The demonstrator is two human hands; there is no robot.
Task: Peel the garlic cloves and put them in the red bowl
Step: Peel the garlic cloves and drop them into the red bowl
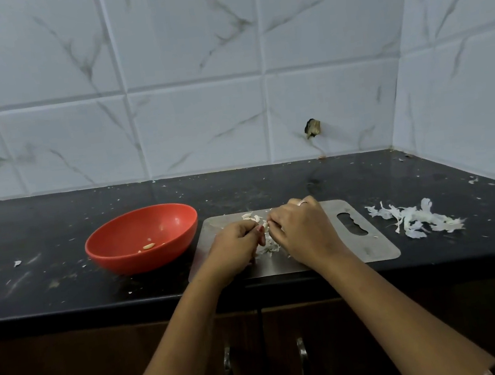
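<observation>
Centrally, left hand [234, 247] and right hand [302, 229] pinching garlic clove [265, 228], over steel board [330, 255]; red bowl [142, 261] beside, peeled clove [149, 246] inside

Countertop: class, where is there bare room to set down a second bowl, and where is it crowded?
Free: the countertop strip between tiled wall and red bowl and steel board; the flecked patch left of the bowl. Crowded: the board's middle, where left hand and right hand pinch a garlic clove among skins; the peel pile to its right.
</observation>
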